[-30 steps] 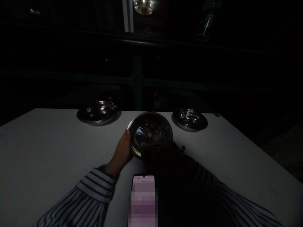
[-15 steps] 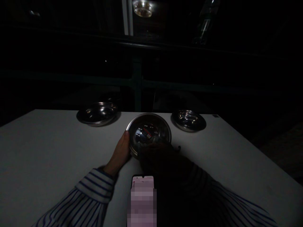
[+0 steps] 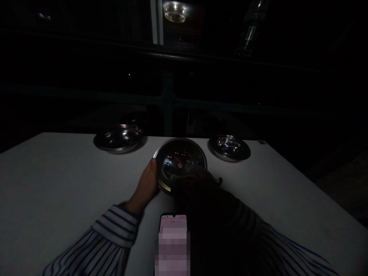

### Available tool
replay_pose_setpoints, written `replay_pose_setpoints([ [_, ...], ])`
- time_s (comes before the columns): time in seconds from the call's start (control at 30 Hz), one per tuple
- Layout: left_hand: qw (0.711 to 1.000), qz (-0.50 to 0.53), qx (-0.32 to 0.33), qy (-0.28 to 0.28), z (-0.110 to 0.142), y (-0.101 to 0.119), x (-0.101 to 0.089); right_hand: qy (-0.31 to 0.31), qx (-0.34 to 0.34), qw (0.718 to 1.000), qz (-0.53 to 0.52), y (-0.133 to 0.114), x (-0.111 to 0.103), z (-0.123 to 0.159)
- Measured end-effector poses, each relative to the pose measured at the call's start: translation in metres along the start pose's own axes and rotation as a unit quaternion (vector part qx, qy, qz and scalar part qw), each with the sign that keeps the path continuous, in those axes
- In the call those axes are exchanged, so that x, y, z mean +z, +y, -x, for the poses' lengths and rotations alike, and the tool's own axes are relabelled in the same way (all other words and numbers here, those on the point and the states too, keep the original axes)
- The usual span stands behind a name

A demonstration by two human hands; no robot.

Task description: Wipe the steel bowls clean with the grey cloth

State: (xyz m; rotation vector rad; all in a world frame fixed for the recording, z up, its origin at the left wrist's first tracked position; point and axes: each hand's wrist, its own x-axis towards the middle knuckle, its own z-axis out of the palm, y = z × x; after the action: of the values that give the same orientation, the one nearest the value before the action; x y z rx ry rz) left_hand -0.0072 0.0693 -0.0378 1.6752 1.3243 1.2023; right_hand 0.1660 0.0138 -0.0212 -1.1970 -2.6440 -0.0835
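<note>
Shallow round silver metal bowl: at the middle of the far half of the tabletop, inner side facing the viewer. Whether its base rests on the surface or is slightly raised cannot be told. Red-and-dark sticker near its centre.

Handling (judged): thin-walled, so probably light for its width; stiff, unlikely to break, perhaps dented by a hard knock. Polished face looks slippery; the rolled rim seems the best hold, thumb above, fingers beneath, ideally at opposite sides.

Left hand: clamped on the bowl's left rim, thumb along the edge, remaining fingers mostly hidden. Right hand: in deep shadow over the near right part of the bowl; too dark to tell whether its fingers are apart or together. A greyish blurred patch beside it is not identifiable.

Around it: wide silver metal bowl to the left and smaller silver metal bowl to the right, both near the far edge, both apart from the hands. Black-edged phone with a lit pinkish screen on the near side, below the held bowl.
</note>
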Motion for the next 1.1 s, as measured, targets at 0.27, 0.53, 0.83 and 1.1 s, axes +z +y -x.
replay_pose_setpoints([
  [0.27, 1.000, 0.000, -0.017, 0.002, 0.001, 0.001, 0.002, 0.034, -0.018, 0.998, -0.041, -0.005, 0.012, -0.014],
  [0.53, 1.000, 0.001, -0.021, -0.004, -0.003, -0.004, -0.003, -0.039, 0.007, 0.999, 0.001, 0.006, -0.007, 0.003],
  [0.83, 0.999, 0.017, -0.030, -0.002, -0.003, 0.001, -0.001, 0.010, -0.025, 0.999, -0.024, -0.002, 0.011, -0.008],
  [1.1, 0.988, 0.131, -0.084, -0.008, -0.005, -0.006, -0.006, -0.009, -0.043, 0.999, 0.000, 0.021, 0.009, 0.011],
])
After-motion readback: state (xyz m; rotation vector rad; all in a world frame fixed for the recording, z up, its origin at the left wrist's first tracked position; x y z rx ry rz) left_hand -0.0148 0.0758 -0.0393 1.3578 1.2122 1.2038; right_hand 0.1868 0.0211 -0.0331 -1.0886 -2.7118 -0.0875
